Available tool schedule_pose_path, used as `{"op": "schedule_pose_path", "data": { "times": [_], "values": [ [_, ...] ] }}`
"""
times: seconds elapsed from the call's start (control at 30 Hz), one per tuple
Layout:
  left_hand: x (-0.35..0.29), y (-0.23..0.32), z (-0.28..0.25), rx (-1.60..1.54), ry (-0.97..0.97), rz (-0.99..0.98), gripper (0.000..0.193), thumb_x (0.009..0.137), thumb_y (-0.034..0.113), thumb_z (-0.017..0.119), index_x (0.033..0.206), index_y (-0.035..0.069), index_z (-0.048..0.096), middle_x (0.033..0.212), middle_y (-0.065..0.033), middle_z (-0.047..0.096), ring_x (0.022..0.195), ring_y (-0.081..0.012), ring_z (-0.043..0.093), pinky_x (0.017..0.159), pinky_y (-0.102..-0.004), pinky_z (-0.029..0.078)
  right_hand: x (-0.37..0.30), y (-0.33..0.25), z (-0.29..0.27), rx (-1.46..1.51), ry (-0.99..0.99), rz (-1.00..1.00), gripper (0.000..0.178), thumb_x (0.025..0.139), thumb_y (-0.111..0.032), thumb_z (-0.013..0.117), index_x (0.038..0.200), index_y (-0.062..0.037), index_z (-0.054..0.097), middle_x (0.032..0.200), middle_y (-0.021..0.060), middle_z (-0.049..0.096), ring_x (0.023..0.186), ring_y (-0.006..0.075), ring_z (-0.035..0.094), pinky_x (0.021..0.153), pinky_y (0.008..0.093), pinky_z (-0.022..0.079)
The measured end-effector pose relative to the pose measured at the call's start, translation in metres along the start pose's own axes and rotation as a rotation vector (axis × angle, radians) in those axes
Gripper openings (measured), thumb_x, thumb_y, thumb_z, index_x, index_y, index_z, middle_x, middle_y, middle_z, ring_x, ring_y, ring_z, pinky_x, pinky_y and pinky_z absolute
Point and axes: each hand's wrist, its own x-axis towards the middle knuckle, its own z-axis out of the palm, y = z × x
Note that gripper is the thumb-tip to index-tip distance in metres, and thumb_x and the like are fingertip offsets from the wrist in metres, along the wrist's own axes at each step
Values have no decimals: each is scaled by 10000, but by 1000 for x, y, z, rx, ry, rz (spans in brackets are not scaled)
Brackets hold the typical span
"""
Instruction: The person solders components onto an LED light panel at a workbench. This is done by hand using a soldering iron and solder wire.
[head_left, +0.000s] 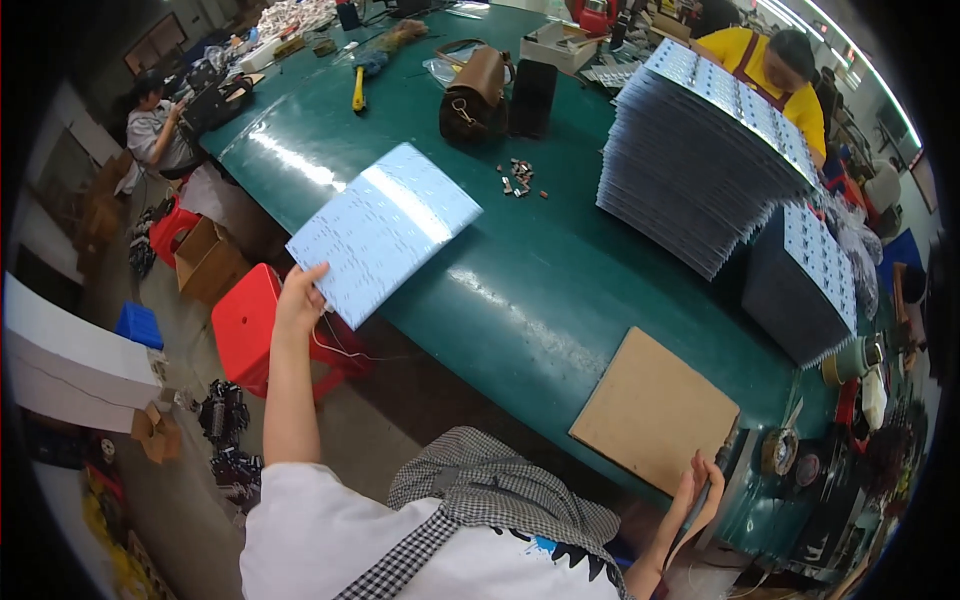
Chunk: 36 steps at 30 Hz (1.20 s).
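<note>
My left hand (301,298) pinches the near left corner of a flat whitish-blue panel (385,230). Rows of small dark marks cover the panel, and a band of light glares across it. The panel is over the left edge of the green table. At the lower right, my right hand (697,492) is closed around a slim dark tool whose kind I cannot make out. Just beyond that hand lies a brown board (655,410), flat on the table's near edge.
Tall stacks of similar panels (690,170) stand on the green table (500,300) at the right. Small metallic pieces (519,178), a brown bag (475,95) and a dark phone (533,98) lie farther back. Tape rolls (779,450) sit right. A red stool (250,325) stands left. Two people work nearby.
</note>
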Motion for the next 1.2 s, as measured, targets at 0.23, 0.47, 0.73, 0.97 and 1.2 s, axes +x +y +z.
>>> {"op": "schedule_pose_path", "data": {
  "times": [0.23, 0.47, 0.73, 0.97, 1.2],
  "values": [
    [91, 21, -20, 65, 106, -91, 188, 824, 43, 646, 991, 61, 560, 759, -7, 583, 433, -53, 362, 345, -189, 232, -3, 1, 5, -93, -15, 16, 296, 862, 13, 546, 1157, 30, 524, 1177, 223, 592, 1137, 301, 563, 987, 389, 420],
    [134, 19, -25, 97, 160, -214, 145, 830, 48, 660, 905, 83, 541, 714, -16, 549, 420, -61, 339, 334, -194, 211, -6, 5, 0, -91, 35, 26, 289, 865, 8, 540, 1150, 54, 522, 1147, 225, 604, 1114, 306, 576, 974, 383, 427],
    [168, 22, -43, 488, 358, -125, 127, 747, 39, 696, 792, 32, 577, 641, -13, 503, 421, -79, 357, 345, -243, 202, -14, -15, 6, -161, -29, 56, 310, 894, -8, 532, 1201, 17, 496, 1251, 215, 548, 1186, 285, 523, 1023, 365, 381],
    [188, 16, -47, 1427, 589, 183, 419, 718, 306, 663, 1024, 19, 648, 1088, -253, 632, 1058, -419, 594, 885, -482, 481, -13, 16, -13, -504, 13, -181, 550, 667, 57, 733, 1173, -28, 535, 1254, 226, 540, 1249, 385, 454, 1032, 406, 363],
    [15, -53, 119, 1150, -382, 249, 437, 1013, 316, 307, 1150, -7, 568, 665, -94, 641, 736, -212, 586, 840, -349, 439, -17, 38, -35, -699, 57, -309, 554, 664, -180, 818, 1133, -50, 554, 1138, 184, 616, 1185, 458, 478, 993, 495, 387]
  ]
}}
